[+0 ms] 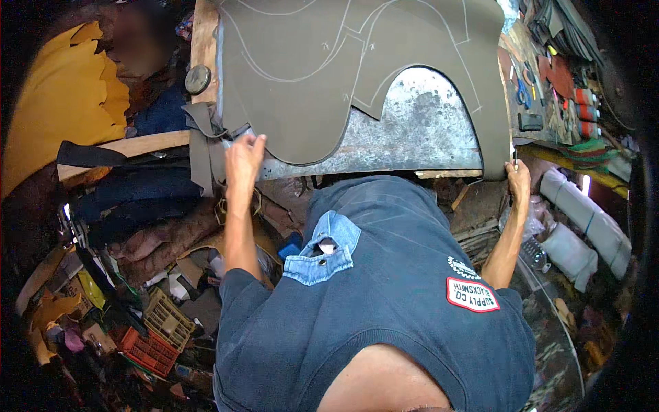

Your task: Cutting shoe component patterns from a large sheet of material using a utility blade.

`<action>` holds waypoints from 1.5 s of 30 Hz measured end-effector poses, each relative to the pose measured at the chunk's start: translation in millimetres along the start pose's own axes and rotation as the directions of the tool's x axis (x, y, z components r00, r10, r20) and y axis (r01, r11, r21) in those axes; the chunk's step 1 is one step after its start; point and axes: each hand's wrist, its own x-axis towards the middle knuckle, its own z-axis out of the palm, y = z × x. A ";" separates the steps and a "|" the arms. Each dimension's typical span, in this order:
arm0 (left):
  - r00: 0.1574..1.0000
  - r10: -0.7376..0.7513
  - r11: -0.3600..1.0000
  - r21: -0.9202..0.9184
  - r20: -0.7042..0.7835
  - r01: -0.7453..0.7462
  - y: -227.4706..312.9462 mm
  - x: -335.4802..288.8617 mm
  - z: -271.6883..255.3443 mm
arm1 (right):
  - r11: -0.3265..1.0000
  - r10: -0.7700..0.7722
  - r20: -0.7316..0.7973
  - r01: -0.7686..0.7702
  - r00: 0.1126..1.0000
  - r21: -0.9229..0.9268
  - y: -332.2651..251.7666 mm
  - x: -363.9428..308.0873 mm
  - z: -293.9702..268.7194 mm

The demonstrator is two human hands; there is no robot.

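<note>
The metal plate (pixel 425 123), grey and blotched, shows bare on the work surface, and a broad olive-grey sheet (pixel 295 48) lies over the plate's far part, running past it on the left and right. White outlines (pixel 285 81) curve across the sheet; its near edge is cut into a rounded lobe over the plate's left part, then rises in an arch around the bare metal, leaving a narrow band down the plate's right side. The left hand (pixel 243 159) is just beyond the plate's left end, by the sheet's lower corner, its fingers raised and blurred — whether they pinch anything, I cannot tell. The right hand (pixel 519 177), just right of the plate, is clenched around a slim tool (pixel 515 156) at the sheet's edge, too small to identify. Left of the plate, grey strips (pixel 201 147) hang beside the left hand, with a round dark disc (pixel 198 79) above them; a yellow hide (pixel 68 103) spreads much farther left. To the plate's right, a side bench carries blue-handled scissors (pixel 523 93), a rust-red piece (pixel 557 75) and a small black case (pixel 530 122). Nearer the person than the plate — and well to its left — sits a red crate (pixel 147 350), while white bundles (pixel 583 213) lie to its right.
</note>
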 end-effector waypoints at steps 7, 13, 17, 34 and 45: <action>0.968 -0.232 0.939 -0.241 0.092 0.247 5.6 -7.7 24.5 | 0.997 0.064 0.067 -0.066 0.996 0.031 -6.9 -1.0 -8.3; 0.920 -0.361 0.722 -0.579 0.153 0.380 13.7 -10.0 23.9 | 0.994 0.106 0.142 -0.107 0.984 -0.005 -9.6 2.1 -19.3; 0.890 -0.403 0.618 -0.654 0.214 0.437 -0.4 -6.3 36.7 | 0.999 -0.040 0.105 0.041 0.994 -0.004 -11.5 8.6 -20.4; 0.891 -0.393 0.707 -0.544 0.229 0.452 -2.5 -8.6 38.3 | 0.986 -0.097 0.264 0.128 0.960 -0.104 -18.5 19.7 -35.3; 0.869 -0.463 0.674 -0.567 0.176 0.474 8.1 -8.5 37.3 | 0.992 -0.103 0.350 0.121 0.931 -0.029 -30.5 25.7 -42.6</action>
